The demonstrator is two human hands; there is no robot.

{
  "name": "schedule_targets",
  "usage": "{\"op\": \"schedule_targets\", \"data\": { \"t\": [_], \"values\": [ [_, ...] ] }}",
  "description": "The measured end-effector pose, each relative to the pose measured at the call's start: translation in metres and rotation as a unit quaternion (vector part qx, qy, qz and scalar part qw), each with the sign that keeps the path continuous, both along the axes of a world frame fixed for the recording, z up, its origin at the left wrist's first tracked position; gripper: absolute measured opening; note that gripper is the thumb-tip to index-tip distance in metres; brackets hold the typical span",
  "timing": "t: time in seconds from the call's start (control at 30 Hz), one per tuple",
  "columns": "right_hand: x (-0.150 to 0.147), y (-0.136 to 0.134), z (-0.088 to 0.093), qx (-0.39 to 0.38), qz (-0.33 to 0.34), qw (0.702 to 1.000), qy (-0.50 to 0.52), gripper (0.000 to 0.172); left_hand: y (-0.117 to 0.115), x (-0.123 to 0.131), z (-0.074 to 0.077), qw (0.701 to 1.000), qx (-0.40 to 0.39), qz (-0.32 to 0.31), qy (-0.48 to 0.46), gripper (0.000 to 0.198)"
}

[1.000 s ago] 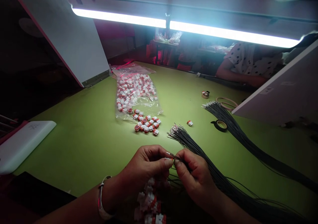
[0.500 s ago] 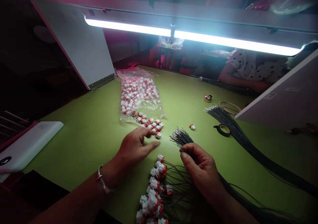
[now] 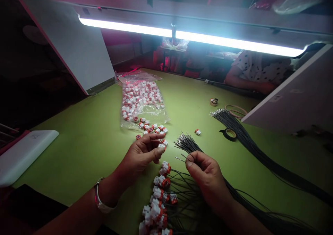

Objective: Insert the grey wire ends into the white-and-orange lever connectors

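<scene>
Between the thumb and fingers of my left hand point(image 3: 144, 150) is a white and orange connector housing point(image 3: 161, 146). My right hand point(image 3: 206, 172) pinches a couple of thin black wires point(image 3: 183, 158), their tips pointing left toward the left hand. Just behind those tips lies a bundle of black wires point(image 3: 188, 143) with bare metal terminals. Below and between my hands, several connectors with wires attached point(image 3: 157, 196) sit in a stacked row. Loose connectors point(image 3: 152, 128) lie beyond my left hand, at the mouth of a clear plastic bag point(image 3: 143, 99) full of them.
One lone connector point(image 3: 197, 132) lies right of centre. A roll of black tape point(image 3: 230, 134), a second wire bundle point(image 3: 249, 141) and tan rings point(image 3: 236, 111) are at the right. A white device point(image 3: 31, 155) stands at the left. Across the table a person's arm point(image 3: 241, 80) rests.
My left hand has picked up a connector from the loose pile. My right hand now holds a couple of wires apart from the bundle. The whole view has shifted slightly.
</scene>
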State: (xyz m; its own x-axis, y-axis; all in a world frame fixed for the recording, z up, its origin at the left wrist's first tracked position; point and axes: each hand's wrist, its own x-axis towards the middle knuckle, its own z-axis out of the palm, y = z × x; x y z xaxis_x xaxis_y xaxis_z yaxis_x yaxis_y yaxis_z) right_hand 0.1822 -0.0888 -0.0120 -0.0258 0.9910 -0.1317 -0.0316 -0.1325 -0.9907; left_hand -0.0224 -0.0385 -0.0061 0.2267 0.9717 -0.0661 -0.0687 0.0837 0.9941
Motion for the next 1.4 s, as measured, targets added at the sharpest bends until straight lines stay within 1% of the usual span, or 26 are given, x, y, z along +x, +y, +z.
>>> {"op": "schedule_targets", "data": {
  "t": [0.07,0.13,0.23,0.37,0.6,0.87,0.97,1.23,1.4],
  "values": [
    [0.000,-0.002,0.000,0.000,-0.001,1.000,-0.010,0.020,-0.008,0.005,0.002,0.989,-0.106,-0.050,-0.092,0.031],
    [0.000,-0.003,0.001,0.005,-0.003,1.000,-0.020,0.020,-0.014,0.008,0.003,0.973,-0.168,-0.078,-0.136,0.026],
    [-0.002,-0.005,0.002,0.009,-0.002,1.000,-0.030,0.021,-0.018,0.012,0.004,0.960,-0.214,-0.091,-0.158,0.025],
    [-0.005,-0.005,0.007,0.003,-0.004,1.000,-0.030,0.023,-0.021,0.015,0.004,0.950,-0.238,-0.095,-0.177,0.021],
    [-0.006,-0.006,0.013,0.005,0.005,0.999,-0.048,0.023,-0.024,0.013,0.002,0.944,-0.249,-0.101,-0.192,0.016],
    [-0.006,-0.007,0.013,-0.003,0.000,0.999,-0.041,0.024,-0.024,0.012,0.004,0.946,-0.244,-0.107,-0.186,0.017],
    [-0.006,-0.007,0.014,-0.005,0.002,0.999,-0.043,0.024,-0.024,0.013,0.006,0.953,-0.226,-0.107,-0.169,0.017],
    [-0.008,-0.009,0.016,-0.004,0.012,0.998,-0.055,0.024,-0.024,0.012,0.007,0.977,-0.146,-0.095,-0.127,0.015],
    [-0.011,-0.010,0.013,-0.016,0.034,0.999,-0.036,0.025,-0.029,0.015,0.006,0.977,-0.145,-0.097,-0.124,0.015]
  ]
}}
